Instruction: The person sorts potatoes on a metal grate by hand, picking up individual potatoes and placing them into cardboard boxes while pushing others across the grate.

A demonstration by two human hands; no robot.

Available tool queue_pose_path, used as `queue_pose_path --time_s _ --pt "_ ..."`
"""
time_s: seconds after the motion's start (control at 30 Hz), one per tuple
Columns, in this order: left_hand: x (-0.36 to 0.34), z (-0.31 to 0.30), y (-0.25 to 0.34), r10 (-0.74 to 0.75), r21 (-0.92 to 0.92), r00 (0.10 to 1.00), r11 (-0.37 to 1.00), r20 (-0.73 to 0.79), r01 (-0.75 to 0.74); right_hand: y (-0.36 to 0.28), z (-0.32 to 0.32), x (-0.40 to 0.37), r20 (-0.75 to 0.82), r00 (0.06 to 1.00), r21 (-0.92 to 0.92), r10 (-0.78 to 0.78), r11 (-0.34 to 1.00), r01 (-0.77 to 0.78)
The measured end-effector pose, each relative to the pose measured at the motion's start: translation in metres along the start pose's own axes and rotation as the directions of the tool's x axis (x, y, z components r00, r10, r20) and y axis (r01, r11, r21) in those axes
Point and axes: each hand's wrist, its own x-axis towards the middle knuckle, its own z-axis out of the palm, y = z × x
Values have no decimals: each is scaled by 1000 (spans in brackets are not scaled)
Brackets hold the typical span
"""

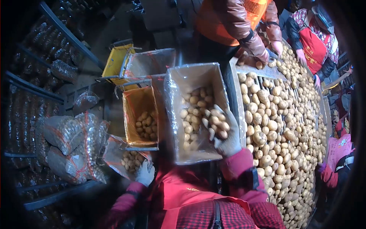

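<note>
My right hand (225, 131), in a pale glove, is cupped around several small potatoes (218, 122) over the right side of a plastic-lined box (174, 103). More potatoes (194, 114) lie inside that box. Lower left, my gloved left hand (145, 173) is at the right edge of a tilted lined container (112, 154) with potatoes in it; whether its fingers grip the edge is hard to make out. Just above stands a yellow-lined bin (131, 114), partly filled with potatoes.
Potatoes cover a long sorting table (238, 110) on the right. Co-workers stand at its far end and right side, one with gloved hands among the potatoes. Filled sacks (63, 133) are stacked at left, beside metal rails (72, 38). A yellow frame (114, 63) stands behind the bins.
</note>
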Motion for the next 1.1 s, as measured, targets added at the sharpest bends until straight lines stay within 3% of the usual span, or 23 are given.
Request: queue_pose_path --time_s 0.1,0.2,0.23,0.33,0.43,0.53,0.6,0.63,0.7,0.73,0.8,0.83,0.9,0.97,1.0,1.03,1.1 --pt "3 -2 6 -46 45 999 998 6 46 7 66 77 0 994 -144 106 984 -104" --pt "4 8 -7 64 22 994 998 -83 -63 15 124 127 175 982 -303 75 953 -19" --pt "2 3 -2 41 30 998 999 -53 -40 19 112 140 151 978 -237 142 966 -103" --pt "3 5 -4 69 13 994 998 -82 -68 25 66 127 64 992 -322 107 943 -81" --pt "6 -9 10 -21 0 998 1000 63 21 26 35 81 -18 990 -241 139 961 -140" --pt "1 -20 17 122 75 993 990 -6 -121 21 20 45 14 990 -235 139 963 -132" --pt "1 -23 12 365 48 915 931 -171 -362 3 11 15 37 995 -246 94 966 -83" --pt "4 -31 20 281 -141 953 945 -112 -295 -5 6 -3 64 997 -227 45 974 -29" --pt "7 -39 29 419 -108 830 867 -368 -486 -27 -4 -35 -3 999 -218 -41 975 39" --pt "14 -44 45 405 -142 802 850 -438 -507 -37 -13 -50 -39 997 -207 -65 977 55" --pt "20 -69 119 474 -153 754 792 -454 -590 -50 -39 -69 15 991 -137 -134 981 135" --pt "25 -81 158 668 -8 590 658 -453 -753 -56 -48 -84 138 973 -49 -184 980 193" --pt "36 -87 232 881 168 242 333 -407 -928 -68 -33 -126 -4 960 58 -280 958 280" --pt "22 -88 322 966 93 52 77 -253 -993 -77 -42 -157 24 941 195 -339 924 328" --pt "14 -85 365 982 39 -52 -46 -183 -998 -79 -47 -178 -129 901 93 -414 900 427" --pt "6 -78 401 977 -10 -163 -166 -135 -986 -78 -67 -191 -197 852 13 -484 868 496" --pt "-12 -53 461 954 -34 -297 -298 -34 -954 -78 -103 -218 -255 766 -79 -591 802 592"
